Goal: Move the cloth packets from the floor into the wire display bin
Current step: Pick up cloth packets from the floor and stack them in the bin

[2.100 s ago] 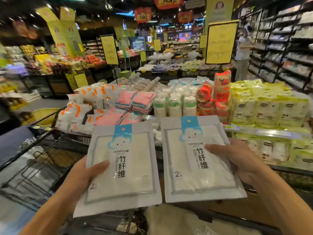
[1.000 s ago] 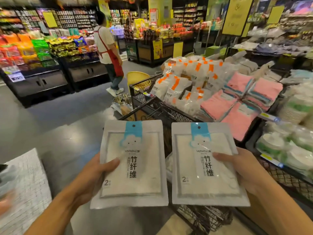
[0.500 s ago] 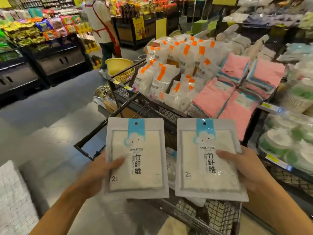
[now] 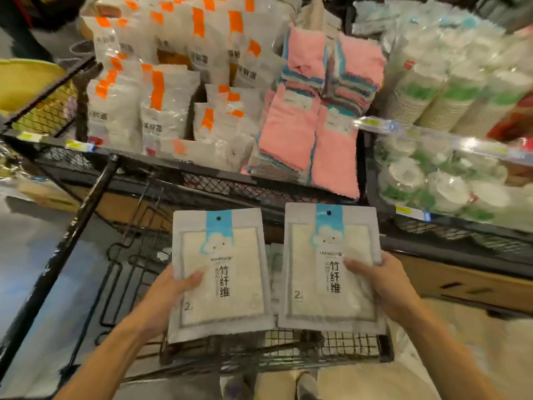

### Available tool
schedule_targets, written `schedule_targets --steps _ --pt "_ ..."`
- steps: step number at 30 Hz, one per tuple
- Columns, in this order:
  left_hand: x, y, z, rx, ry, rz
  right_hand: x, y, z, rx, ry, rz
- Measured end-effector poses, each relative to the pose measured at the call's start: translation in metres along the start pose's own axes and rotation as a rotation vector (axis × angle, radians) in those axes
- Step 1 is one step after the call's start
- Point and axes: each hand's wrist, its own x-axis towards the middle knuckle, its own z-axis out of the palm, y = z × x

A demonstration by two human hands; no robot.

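We see two flat grey-white cloth packets with pale blue header tabs held side by side over a black wire display bin [image 4: 331,346], face up toward the camera. The left hand [image 4: 170,293] grips the left cloth packet [image 4: 220,272] by its left edge, thumb laid across the front and the other fingers hidden behind it. The right hand [image 4: 380,281] grips the right cloth packet [image 4: 328,267] by its right edge in the same way, thumb on the front. The two packets nearly touch along their inner edges, and neither rests on the bin.

Beyond the bin, a black mesh display shelf [image 4: 219,186] carries white plastic pouches with orange labels [image 4: 157,108], and just to their right stacks of pink folded cloths [image 4: 291,134]. Further right lie sleeves of white-and-green paper cups [image 4: 432,93]. A yellow basin [image 4: 26,82] sits at the far left.
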Motion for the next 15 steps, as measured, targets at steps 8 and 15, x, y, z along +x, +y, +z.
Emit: schedule_targets --steps 8,15 --pt "0.104 -0.039 -0.014 0.100 -0.013 -0.114 0.048 0.062 0.005 0.015 0.130 0.117" --pt "0.187 -0.103 -0.022 0.124 0.019 -0.172 0.119 0.137 0.017 -0.054 0.132 0.213"
